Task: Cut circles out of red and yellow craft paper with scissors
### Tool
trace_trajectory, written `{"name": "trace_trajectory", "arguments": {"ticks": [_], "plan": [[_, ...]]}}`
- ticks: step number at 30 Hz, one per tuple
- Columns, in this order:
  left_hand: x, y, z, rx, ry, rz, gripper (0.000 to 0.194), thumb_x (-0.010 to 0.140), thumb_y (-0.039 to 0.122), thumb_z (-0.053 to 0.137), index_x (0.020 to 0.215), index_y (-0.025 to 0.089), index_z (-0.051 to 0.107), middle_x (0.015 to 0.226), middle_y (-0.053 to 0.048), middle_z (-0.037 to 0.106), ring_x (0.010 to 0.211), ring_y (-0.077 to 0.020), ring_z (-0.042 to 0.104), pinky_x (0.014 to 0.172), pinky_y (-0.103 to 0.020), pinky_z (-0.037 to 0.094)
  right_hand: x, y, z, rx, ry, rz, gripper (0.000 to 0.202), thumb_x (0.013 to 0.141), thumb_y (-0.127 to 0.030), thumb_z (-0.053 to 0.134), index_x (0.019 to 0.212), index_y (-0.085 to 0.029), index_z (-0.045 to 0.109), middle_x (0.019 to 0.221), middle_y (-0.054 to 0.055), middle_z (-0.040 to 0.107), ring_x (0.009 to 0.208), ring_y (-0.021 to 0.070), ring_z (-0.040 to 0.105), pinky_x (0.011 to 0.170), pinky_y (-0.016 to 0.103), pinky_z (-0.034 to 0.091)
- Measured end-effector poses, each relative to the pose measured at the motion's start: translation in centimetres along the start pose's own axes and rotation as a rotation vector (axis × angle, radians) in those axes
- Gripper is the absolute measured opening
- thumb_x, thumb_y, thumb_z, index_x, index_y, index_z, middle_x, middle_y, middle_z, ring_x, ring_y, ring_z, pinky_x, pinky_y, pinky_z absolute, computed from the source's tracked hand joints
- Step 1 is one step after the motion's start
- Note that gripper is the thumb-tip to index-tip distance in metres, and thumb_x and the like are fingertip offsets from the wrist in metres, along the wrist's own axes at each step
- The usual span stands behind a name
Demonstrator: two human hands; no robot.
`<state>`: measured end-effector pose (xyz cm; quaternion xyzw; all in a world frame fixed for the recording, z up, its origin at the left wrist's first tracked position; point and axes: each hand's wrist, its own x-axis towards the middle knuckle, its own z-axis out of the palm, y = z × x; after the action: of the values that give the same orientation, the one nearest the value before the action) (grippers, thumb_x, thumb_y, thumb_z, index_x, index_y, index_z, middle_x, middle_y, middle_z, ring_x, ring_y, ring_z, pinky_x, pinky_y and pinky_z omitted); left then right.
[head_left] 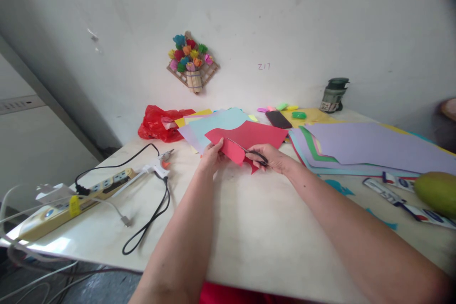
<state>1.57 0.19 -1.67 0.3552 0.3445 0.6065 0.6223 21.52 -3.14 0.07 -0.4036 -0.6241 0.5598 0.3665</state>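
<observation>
A red paper sheet (254,133) is held up over the table, its lower edge cut in curves. My left hand (213,156) pinches its left part between thumb and fingers. In my right hand (265,156) are black-handled scissors (257,156), their blades lying across the red paper and pointing left. Light blue and lilac sheets (213,126) lie just behind the red one.
A power strip (96,190) and a glue gun (156,167) with cables occupy the left side. At the right are stacked coloured sheets (374,145), glue tubes (383,191) and a green fruit (437,192). Behind are a red bag (153,123), phone (278,119) and bottle (334,95).
</observation>
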Motion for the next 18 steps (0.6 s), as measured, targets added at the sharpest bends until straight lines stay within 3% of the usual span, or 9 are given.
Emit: {"name": "trace_trajectory", "arguments": {"ticks": [5,18], "plan": [[0.21,-0.07,-0.18,0.032,-0.013,0.057,0.019,0.073,0.023,0.074,0.084,0.012,0.063,0.074,-0.006,0.068,0.061,-0.0152,0.064,0.067,-0.030,0.055,-0.25,-0.13,-0.06,-0.027,-0.039,-0.006,0.030,0.073,-0.044,0.068,0.075,-0.015,0.059,0.046,-0.004,0.051,0.036,0.0060,0.038,0.034,0.020,0.030],[-0.43,-0.54,0.17,0.084,-0.164,-0.011,0.027,0.070,0.029,0.078,0.087,0.011,0.066,0.083,-0.011,0.071,0.069,-0.0184,0.066,0.067,-0.031,0.053,-0.07,0.53,-0.17,-0.063,-0.062,-0.065,0.033,0.078,-0.047,0.061,0.068,-0.016,0.052,0.047,-0.002,0.053,0.034,0.0073,0.043,0.033,0.020,0.021]]}}
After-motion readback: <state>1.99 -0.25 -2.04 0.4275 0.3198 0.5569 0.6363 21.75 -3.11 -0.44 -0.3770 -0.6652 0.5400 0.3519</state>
